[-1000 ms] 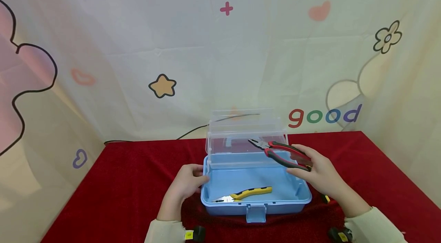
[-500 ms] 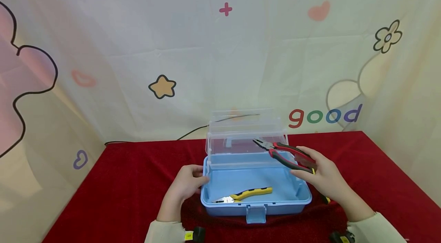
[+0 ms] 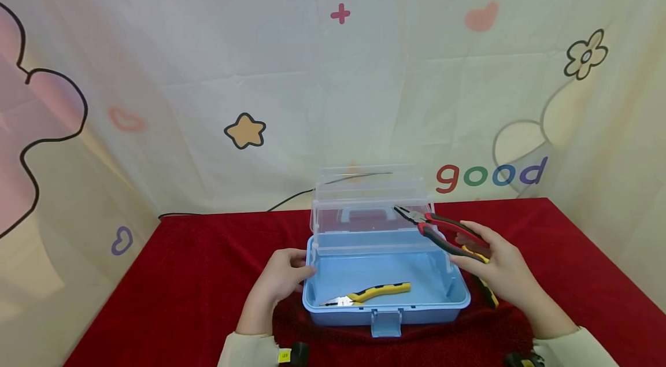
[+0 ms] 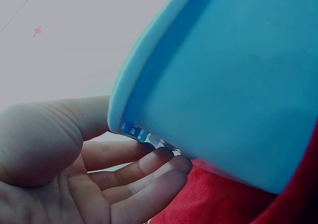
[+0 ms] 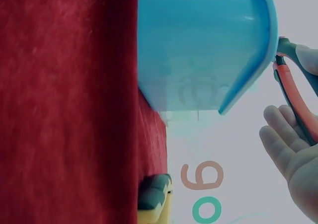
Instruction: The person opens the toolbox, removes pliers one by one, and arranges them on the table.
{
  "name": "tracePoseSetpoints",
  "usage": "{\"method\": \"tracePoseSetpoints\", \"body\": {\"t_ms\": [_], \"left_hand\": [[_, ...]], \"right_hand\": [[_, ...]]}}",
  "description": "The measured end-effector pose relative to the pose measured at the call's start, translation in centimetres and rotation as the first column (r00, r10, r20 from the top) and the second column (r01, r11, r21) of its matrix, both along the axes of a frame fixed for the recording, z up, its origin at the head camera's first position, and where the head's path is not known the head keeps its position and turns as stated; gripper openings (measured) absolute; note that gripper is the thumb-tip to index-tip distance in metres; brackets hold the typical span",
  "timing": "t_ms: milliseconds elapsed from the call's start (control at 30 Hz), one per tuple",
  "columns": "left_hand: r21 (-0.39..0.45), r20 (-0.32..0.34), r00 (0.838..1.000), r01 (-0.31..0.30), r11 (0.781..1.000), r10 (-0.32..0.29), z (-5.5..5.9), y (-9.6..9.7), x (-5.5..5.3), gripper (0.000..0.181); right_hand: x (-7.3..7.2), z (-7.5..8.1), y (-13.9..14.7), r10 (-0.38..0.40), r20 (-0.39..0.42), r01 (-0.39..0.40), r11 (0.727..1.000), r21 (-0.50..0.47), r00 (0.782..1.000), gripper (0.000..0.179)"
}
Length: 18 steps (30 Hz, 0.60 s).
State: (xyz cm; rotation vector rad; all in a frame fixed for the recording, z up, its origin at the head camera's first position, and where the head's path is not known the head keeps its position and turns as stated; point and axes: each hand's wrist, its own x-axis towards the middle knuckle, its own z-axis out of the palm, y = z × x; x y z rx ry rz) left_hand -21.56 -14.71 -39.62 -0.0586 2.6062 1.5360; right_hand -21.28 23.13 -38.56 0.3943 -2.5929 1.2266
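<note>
My right hand (image 3: 502, 266) holds a pair of combination pliers (image 3: 442, 231) by their red-and-black handles. Their jaws point up and left over the back right of a light blue toolbox (image 3: 390, 315). Inside the box, near its front wall, lies a second pair of pliers (image 3: 382, 292) with yellow-and-black handles. My left hand (image 3: 281, 274) grips the box's left side, thumb at the rim and fingers round the outside. The left wrist view shows those fingers (image 4: 149, 184) bent at the back corner. Part of the red-handled pliers (image 5: 295, 97) shows in the right wrist view.
The clear lid (image 3: 372, 217) stands raised behind the box. A latch (image 3: 386, 325) hangs at the front. Right of the box, partly hidden by my right hand, lies a yellow-and-black-handled tool (image 3: 489, 293) on the red cloth (image 3: 208, 274). A printed curtain (image 3: 291, 78) hangs behind.
My right hand has moved right with the red-handled pliers, uncovering more of the yellow-and-black tool beside the box. My left hand and the box stay in place.
</note>
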Motion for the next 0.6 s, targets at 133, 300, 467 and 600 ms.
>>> {"method": "tracePoseSetpoints", "body": {"t_ms": [133, 300, 467, 600], "left_hand": [[0.002, -0.001, 1.000, -0.001, 1.000, 0.001, 0.0, 0.0, 0.0, 0.044], [0.002, 0.000, 1.000, -0.002, 1.000, 0.002, -0.1, 0.0, -0.1, 0.044], [0.000, 0.002, 1.000, -0.003, 1.000, 0.003, -0.2, 0.0, -0.1, 0.044], [-0.002, 0.004, 1.000, -0.002, 1.000, 0.003, -0.2, 0.0, -0.1, 0.044]], "right_hand": [[0.2, 0.0, 0.6, -0.014, -0.010, 0.014, 1.000, 0.002, 1.000, 0.063], [0.3, -0.2, 1.4, -0.047, -0.012, 0.047, 0.999, 0.013, 0.999, 0.062], [0.5, -0.3, 2.1, -0.070, 0.006, 0.069, 0.997, 0.013, 0.998, 0.063], [0.6, -0.3, 2.7, -0.087, 0.007, 0.087, 0.996, 0.016, 0.996, 0.064]]}}
